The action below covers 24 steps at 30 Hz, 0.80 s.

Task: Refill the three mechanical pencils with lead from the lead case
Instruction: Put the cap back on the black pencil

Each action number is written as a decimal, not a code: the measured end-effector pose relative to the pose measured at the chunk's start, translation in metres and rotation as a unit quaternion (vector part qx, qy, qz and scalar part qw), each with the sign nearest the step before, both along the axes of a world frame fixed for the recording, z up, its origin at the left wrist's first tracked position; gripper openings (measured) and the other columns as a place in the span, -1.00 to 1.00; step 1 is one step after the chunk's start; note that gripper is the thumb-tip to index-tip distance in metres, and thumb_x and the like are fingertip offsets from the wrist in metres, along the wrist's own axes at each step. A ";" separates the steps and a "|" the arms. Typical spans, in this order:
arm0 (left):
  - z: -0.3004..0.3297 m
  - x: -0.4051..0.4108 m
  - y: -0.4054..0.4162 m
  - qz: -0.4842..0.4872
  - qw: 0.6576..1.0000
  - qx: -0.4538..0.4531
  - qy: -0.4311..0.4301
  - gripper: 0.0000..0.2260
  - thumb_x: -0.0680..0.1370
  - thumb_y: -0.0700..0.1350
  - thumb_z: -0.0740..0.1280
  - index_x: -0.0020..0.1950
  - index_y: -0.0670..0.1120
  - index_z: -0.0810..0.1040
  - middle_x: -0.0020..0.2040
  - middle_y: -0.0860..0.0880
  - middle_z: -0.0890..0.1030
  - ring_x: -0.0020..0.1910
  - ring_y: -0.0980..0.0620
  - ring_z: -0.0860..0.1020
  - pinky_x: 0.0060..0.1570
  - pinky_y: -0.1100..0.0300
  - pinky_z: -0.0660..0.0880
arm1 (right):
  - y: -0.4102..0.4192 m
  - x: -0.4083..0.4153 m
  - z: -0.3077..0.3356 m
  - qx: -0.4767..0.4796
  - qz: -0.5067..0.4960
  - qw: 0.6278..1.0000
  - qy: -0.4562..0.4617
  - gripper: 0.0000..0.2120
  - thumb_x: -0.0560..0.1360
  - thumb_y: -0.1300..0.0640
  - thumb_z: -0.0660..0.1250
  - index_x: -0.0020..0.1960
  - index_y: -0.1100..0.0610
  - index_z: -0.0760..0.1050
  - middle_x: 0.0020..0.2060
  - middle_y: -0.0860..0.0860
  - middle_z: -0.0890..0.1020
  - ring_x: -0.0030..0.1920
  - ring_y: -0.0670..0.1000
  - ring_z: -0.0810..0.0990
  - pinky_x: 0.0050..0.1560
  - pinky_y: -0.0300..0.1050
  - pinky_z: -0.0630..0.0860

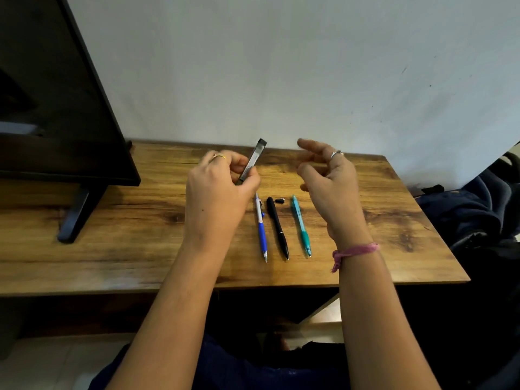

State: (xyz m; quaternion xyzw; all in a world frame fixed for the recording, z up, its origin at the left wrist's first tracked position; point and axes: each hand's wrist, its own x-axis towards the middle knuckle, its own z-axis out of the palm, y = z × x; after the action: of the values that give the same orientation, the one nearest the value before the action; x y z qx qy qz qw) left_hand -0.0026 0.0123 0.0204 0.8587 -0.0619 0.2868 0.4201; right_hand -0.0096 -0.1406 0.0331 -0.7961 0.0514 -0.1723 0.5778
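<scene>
Three mechanical pencils lie side by side on the wooden table [140, 220], tips toward me: a blue and white one [261, 229], a black one [278, 227] and a teal one [301, 225]. A small black cap [279, 200] sits by the black pencil's top end. My left hand [218, 192] grips a slim dark lead case [251, 162], tilted up to the right above the pencils. My right hand [327, 178] hovers to the right of the case, fingers loosely spread and slightly blurred, holding nothing that I can make out.
A black monitor [56, 108] on a stand [74, 213] fills the table's left side. A white wall runs behind the table. Dark blue fabric [472, 209] lies off the right edge. The table's near edge is close to my forearms.
</scene>
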 end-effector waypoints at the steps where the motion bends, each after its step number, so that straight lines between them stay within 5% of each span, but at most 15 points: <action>1: -0.003 0.002 0.001 0.008 0.999 0.005 0.035 -0.92 0.46 -0.11 0.43 -0.10 -0.09 0.62 -0.21 0.09 0.54 -0.33 0.28 0.45 -0.32 0.55 0.38 | -0.005 0.001 -0.003 -0.036 -0.008 0.999 0.038 -0.75 0.54 0.27 0.29 0.14 0.00 0.55 -0.06 -0.11 0.64 -0.07 -0.12 0.60 -0.09 -0.24 0.60; 3: -0.013 0.007 0.004 0.018 0.990 0.029 0.134 -0.94 0.48 -0.11 0.41 -0.17 -0.06 0.58 -0.27 0.10 0.53 -0.34 0.26 0.45 -0.47 0.47 0.36 | -0.014 0.002 -0.009 -0.136 0.003 0.982 0.129 -0.84 0.54 0.22 0.33 0.06 0.04 0.59 -0.08 -0.06 0.65 -0.08 -0.11 0.60 -0.04 -0.19 0.59; 6: -0.033 0.011 0.007 0.020 0.950 0.095 0.298 -0.87 0.51 -0.09 0.39 -0.15 -0.14 0.57 -0.26 0.03 0.54 -0.37 0.20 0.42 -0.55 0.35 0.30 | -0.017 0.001 -0.021 -0.253 0.035 0.935 0.245 -0.96 0.51 0.17 0.39 -0.09 0.07 0.61 -0.16 0.02 0.67 -0.20 -0.10 0.59 -0.22 -0.28 0.53; 11: -0.044 0.013 0.004 0.028 0.896 0.164 0.412 -0.78 0.48 -0.03 0.42 -0.05 -0.19 0.59 -0.18 -0.08 0.53 -0.29 0.06 0.47 -0.49 0.27 0.22 | -0.010 0.003 -0.038 -0.293 0.022 0.908 0.299 -0.90 0.45 0.10 0.47 -0.18 0.13 0.63 -0.25 0.03 0.67 -0.22 -0.03 0.64 -0.22 -0.22 0.55; 16: -0.048 0.014 0.000 0.008 0.881 0.171 0.441 -0.76 0.46 -0.01 0.44 -0.06 -0.18 0.56 -0.11 -0.10 0.57 -0.15 -0.02 0.54 -0.37 0.19 0.36 | -0.001 0.003 -0.049 -0.326 0.000 0.904 0.276 -0.77 0.39 0.03 0.52 -0.08 0.16 0.65 -0.23 0.03 0.65 -0.22 -0.02 0.60 -0.35 -0.25 0.41; 24: -0.045 0.016 0.007 -0.006 0.906 0.136 0.400 -0.73 0.47 0.05 0.43 -0.17 -0.17 0.58 -0.25 -0.03 0.56 -0.38 0.12 0.40 -0.37 0.21 0.35 | 0.002 0.007 -0.056 -0.326 -0.011 0.904 0.278 -0.80 0.40 0.08 0.49 -0.08 0.18 0.59 -0.25 0.03 0.61 -0.24 -0.01 0.60 -0.39 -0.25 0.43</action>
State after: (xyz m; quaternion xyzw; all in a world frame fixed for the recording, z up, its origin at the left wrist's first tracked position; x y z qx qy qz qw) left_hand 0.0138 0.0191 -0.0248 0.9498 0.0677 -0.0943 0.2904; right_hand -0.0028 -0.1386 -0.0228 -0.9550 0.1595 0.0423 0.2466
